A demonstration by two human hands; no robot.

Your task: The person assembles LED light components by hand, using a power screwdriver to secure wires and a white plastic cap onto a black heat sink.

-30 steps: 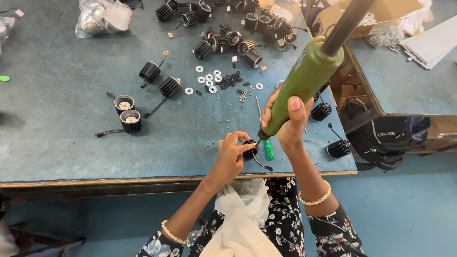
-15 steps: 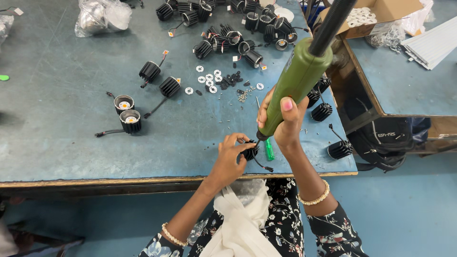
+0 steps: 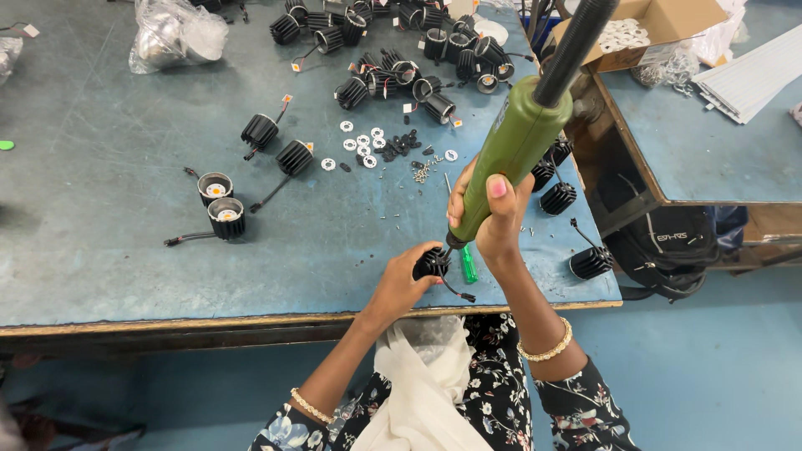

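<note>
Care helps here: left hand should grip the black finned lamp part tight on the counter while right hand, wrapped around the green power screwdriver, keeps it straight up.

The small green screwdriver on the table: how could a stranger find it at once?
Start at the near edge of the blue-grey worktable, where the two hands work. The small green screwdriver lies flat there, just right of the black finned housing held by the left hand. Its translucent bright green handle stands out among black parts.
</note>
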